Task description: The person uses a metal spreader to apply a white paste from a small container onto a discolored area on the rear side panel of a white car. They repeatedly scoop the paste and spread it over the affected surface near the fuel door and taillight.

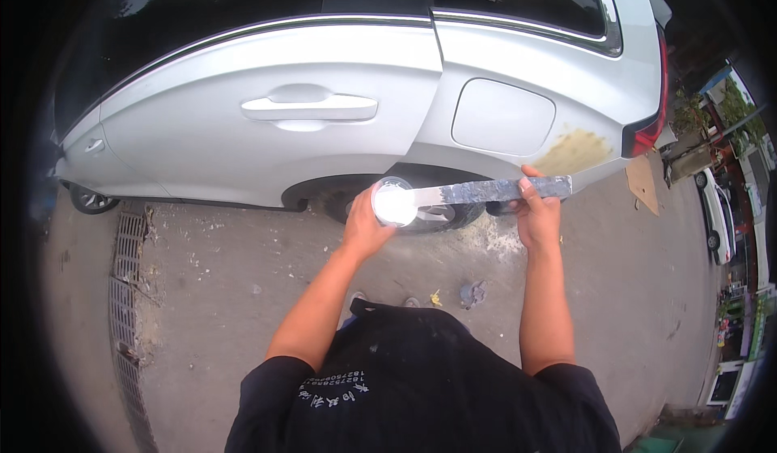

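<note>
My left hand (364,230) is wrapped round a small clear cup (395,204) that holds white, paint-like stuff. A long flat mixing stick (481,191), coated in dried grey-blue and pale smears, has its white-covered end in the cup. My right hand (540,216) grips the stick's other end between thumb and fingers. Beyond both hands stands a silver-white car (340,145). On its rear side panel is a tan, rough-edged patch (576,150), just past my right hand. The cup and stick partly hide the rear wheel (437,220).
A closed fuel flap (503,115) lies left of the tan patch. Metal drain grates (125,279) run along the ground at left. A crumpled grey thing (473,294) and a yellow scrap (436,297) lie near my feet. Brown cardboard (643,184) and another white car (715,214) are at right.
</note>
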Motion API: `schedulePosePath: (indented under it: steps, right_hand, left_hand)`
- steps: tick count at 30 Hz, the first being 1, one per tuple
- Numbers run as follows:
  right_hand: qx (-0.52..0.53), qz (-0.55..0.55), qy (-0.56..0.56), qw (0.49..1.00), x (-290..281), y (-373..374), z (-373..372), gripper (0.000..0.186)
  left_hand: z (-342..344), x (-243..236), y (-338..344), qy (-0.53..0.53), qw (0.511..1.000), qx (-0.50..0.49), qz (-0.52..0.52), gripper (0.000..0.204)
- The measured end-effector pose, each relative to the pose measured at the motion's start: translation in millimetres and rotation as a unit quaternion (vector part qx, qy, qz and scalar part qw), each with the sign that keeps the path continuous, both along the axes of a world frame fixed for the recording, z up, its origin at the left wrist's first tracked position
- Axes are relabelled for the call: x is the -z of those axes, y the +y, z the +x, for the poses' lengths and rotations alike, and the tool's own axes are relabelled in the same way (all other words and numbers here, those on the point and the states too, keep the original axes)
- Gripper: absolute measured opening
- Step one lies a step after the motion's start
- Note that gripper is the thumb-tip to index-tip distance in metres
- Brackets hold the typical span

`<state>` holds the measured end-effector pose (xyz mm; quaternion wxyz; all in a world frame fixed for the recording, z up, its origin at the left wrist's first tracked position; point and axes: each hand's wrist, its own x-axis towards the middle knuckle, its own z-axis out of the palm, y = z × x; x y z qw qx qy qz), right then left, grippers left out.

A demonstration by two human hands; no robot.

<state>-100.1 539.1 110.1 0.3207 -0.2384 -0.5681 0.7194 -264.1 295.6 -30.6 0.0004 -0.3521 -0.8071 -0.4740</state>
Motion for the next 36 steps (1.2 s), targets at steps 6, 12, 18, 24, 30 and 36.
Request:
schedulePosePath:
  steps: [6,12,18,24,30,36]
  right_hand:
    - [-0.034,-0.005,0.058,0.998,-9.4,36.9,-3.2,0.041]
    - [-0.070,0.003,0.094,0.993,-27.3,72.7,-13.4,0.040]
    - [-0.079,-0.007,0.124,0.989,-33.5,89.8,-26.0,0.038]
    - [-0.057,-0.020,0.159,0.985,-41.1,93.0,-37.6,0.040]
    - [-0.030,-0.007,0.178,0.984,-48.1,86.9,-43.2,0.037]
    - [-0.014,0.012,0.197,0.980,-48.1,83.6,-48.9,0.036]
  left_hand:
    - [-4.9,-38.3,17.0,-0.033,0.999,-0.028,-0.020,0.080]
    - [5.4,-77.8,37.0,-0.060,0.997,-0.048,-0.008,0.077]
    - [3.2,-107.7,53.5,-0.068,0.992,-0.099,0.024,0.076]
    - [-11.5,-132.4,60.7,-0.069,0.992,-0.105,0.032,0.080]
    - [-34.1,-145.3,63.4,-0.106,0.991,-0.081,0.027,0.082]
    - [-56.8,-152.5,59.5,-0.126,0.992,-0.019,0.017,0.079]
